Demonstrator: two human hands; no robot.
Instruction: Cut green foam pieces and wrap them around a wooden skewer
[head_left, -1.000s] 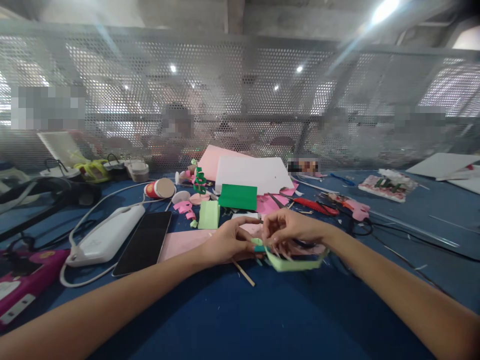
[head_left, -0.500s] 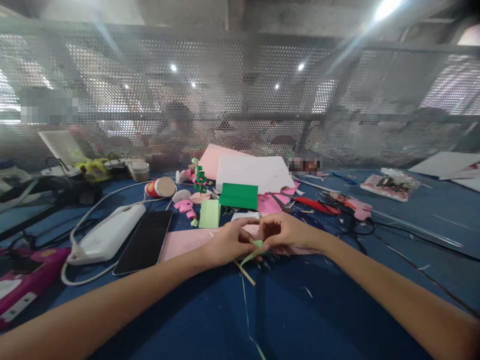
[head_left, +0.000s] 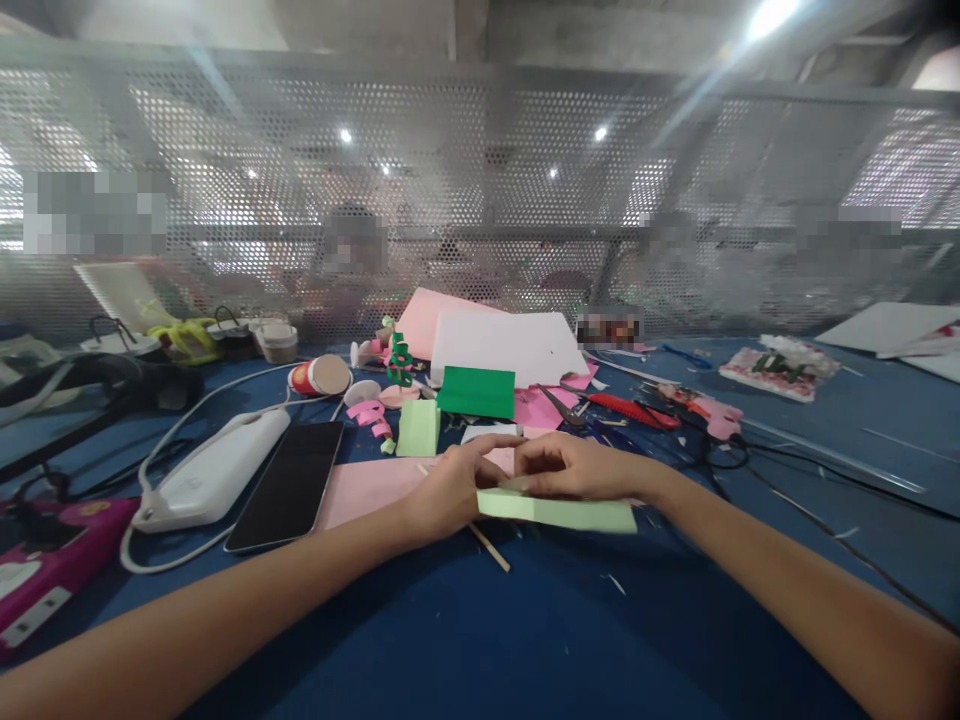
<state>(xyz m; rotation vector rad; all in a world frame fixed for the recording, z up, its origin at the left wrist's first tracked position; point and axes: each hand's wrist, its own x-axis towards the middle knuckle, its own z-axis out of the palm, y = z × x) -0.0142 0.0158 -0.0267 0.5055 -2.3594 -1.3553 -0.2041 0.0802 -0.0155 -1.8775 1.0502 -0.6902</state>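
A light green paper strip [head_left: 562, 511] stretches to the right beneath my fingers, its flat face toward me. My left hand [head_left: 450, 490] is closed, thumb and fingers pinching the strip's left end. Against the strip's upper edge, my right hand [head_left: 574, 468] is closed too, its bent fingertips meeting the left ones; the exact contact is hidden. A thin wooden stick [head_left: 491, 548] pokes out below my left hand. Under both hands lies a pale pink sheet [head_left: 367, 485].
To the left lie a black phone [head_left: 289, 485], a white power bank [head_left: 217, 465] and a magenta power strip [head_left: 64, 565]. Green folded paper [head_left: 477, 392] and white sheets [head_left: 510, 345] lie beyond my hands. Red-handled pliers [head_left: 634, 410] and a pink glue gun [head_left: 716, 415] are at right.
The green strip, earlier hanging down toward me in a narrow curl, now extends rightward with its broad side showing. My hands have stayed almost in place.
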